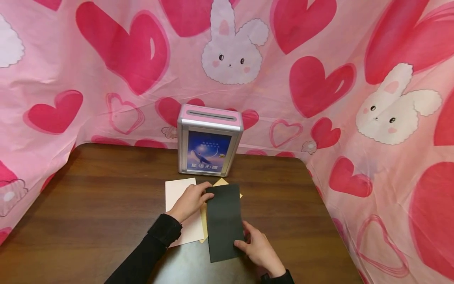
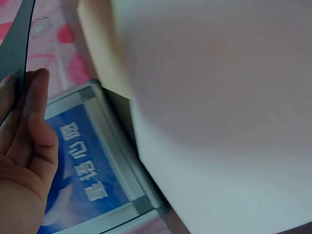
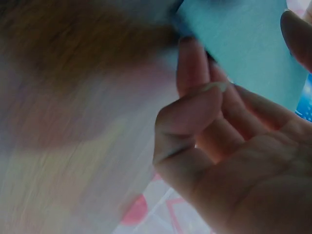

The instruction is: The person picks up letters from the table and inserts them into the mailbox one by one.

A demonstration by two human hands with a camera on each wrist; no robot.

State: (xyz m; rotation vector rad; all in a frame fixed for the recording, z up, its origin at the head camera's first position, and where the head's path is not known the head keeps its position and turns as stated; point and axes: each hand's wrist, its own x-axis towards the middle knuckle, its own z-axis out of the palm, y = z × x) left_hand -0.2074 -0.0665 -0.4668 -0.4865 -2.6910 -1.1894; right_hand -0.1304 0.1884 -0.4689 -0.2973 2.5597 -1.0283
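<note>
A dark rectangular sheet of paper or card point(image 1: 225, 223) is held up between both hands in the head view. My left hand point(image 1: 189, 201) pinches its upper left edge, the thumb lying over the dark face. Lower down, my right hand point(image 1: 261, 249) pinches its right edge between thumb and fingers. Under and beside it lie a white sheet point(image 1: 177, 191) and a yellowish sheet point(image 1: 204, 225), partly hidden by the dark one and the left hand. In the left wrist view the dark sheet point(image 2: 14, 53) shows edge-on between the fingers.
A silver-framed box point(image 1: 182, 148) with a slot in its pink top and a blue picture on its front stands behind the sheets. The brown wooden table point(image 1: 117, 189) backs onto a pink cloth point(image 1: 95, 79) printed with hearts and rabbits.
</note>
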